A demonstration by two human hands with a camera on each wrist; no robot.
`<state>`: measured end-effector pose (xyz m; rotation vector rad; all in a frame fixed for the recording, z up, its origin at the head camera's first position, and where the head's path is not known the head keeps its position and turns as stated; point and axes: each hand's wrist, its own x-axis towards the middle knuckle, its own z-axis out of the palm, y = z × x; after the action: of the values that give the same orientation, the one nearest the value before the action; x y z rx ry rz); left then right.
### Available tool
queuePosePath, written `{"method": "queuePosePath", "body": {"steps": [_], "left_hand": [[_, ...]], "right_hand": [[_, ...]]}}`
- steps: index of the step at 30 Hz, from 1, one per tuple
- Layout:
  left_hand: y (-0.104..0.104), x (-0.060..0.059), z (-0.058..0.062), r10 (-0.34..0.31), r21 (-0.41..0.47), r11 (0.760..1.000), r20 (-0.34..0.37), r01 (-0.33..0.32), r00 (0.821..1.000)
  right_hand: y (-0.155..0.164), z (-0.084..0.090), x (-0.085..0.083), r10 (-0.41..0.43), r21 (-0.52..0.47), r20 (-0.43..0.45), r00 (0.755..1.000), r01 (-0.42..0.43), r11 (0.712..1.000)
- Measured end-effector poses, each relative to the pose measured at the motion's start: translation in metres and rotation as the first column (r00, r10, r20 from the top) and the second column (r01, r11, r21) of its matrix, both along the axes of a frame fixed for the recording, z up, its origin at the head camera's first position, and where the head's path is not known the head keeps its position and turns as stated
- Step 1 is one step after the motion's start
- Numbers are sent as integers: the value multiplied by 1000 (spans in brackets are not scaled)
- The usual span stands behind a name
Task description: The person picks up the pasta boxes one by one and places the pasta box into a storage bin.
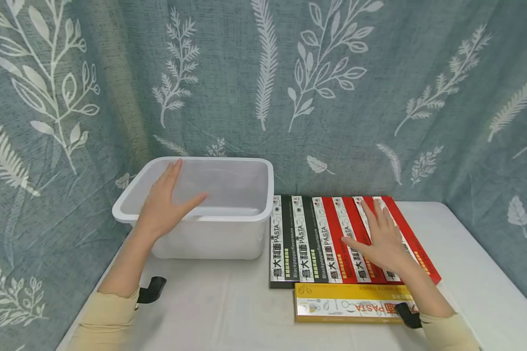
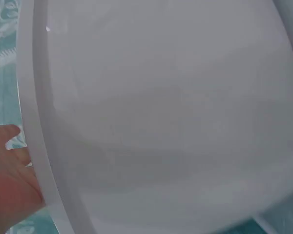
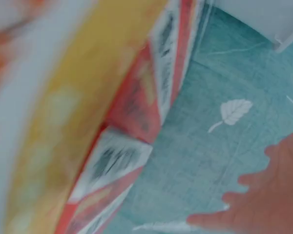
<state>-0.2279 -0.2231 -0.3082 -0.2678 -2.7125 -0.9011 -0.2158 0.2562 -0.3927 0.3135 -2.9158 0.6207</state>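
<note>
**Two open hands over a white bin and a row of pasta boxes**

A grey-green curtain [image 1: 377, 97] printed with pale leaves and ferns fills the upper half of the head view and hangs down both sides. Below it a table under a white cloth [image 1: 228, 302] runs across the lower part of the frame.

Left of centre stands a white plastic bin [image 1: 228, 229], rectangular with rounded corners, a broad rolled rim and a pale, bare inside. Its right wall sits just beside the boxes.

Right of centre lie long, flat pasta boxes [image 1: 316, 239] side by side, touching: black ones nearest the bin, red ones farther right, each with white label strips printed "PASTA" and Chinese characters. A yellow pasta box [image 1: 347, 302] lies crosswise along their near ends, in the lower right.

The left hand [image 1: 164, 204] is held over the bin's near left rim, fingers straight and together, thumb out, holding nothing; contact cannot be told. The right hand [image 1: 384, 239] lies flat on the red boxes, fingers spread, gripping nothing. Both forearms wear pale yellow sleeves.
</note>
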Motion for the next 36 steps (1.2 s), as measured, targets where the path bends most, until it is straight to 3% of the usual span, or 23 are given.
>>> {"method": "queuePosePath", "body": {"steps": [6, 12, 17, 26, 30, 36], "left_hand": [[-34, 2, 5, -5, 159, 987, 48, -3, 999], [-64, -2, 2, 24, 275, 961, 55, -38, 998], [-78, -8, -1, 80, 238, 967, 36, -86, 996], [-88, -19, -2, 176, 121, 974, 123, -191, 977], [-92, -21, -6, 166, 42, 984, 142, -173, 976], [-92, -25, -10, 92, 6, 996, 134, -93, 987]], "right_hand": [[25, -2, 25, 124, 39, 57, 991, -126, 991], [47, -4, 52, 127, 38, 132, 983, -133, 990], [67, -10, 66, 149, 50, 167, 975, -159, 986], [90, -23, 79, 168, 64, 184, 968, -182, 981], [95, -28, 82, 166, 62, 209, 964, -183, 981], [101, -35, 85, 164, 87, 231, 959, -188, 978]]}}
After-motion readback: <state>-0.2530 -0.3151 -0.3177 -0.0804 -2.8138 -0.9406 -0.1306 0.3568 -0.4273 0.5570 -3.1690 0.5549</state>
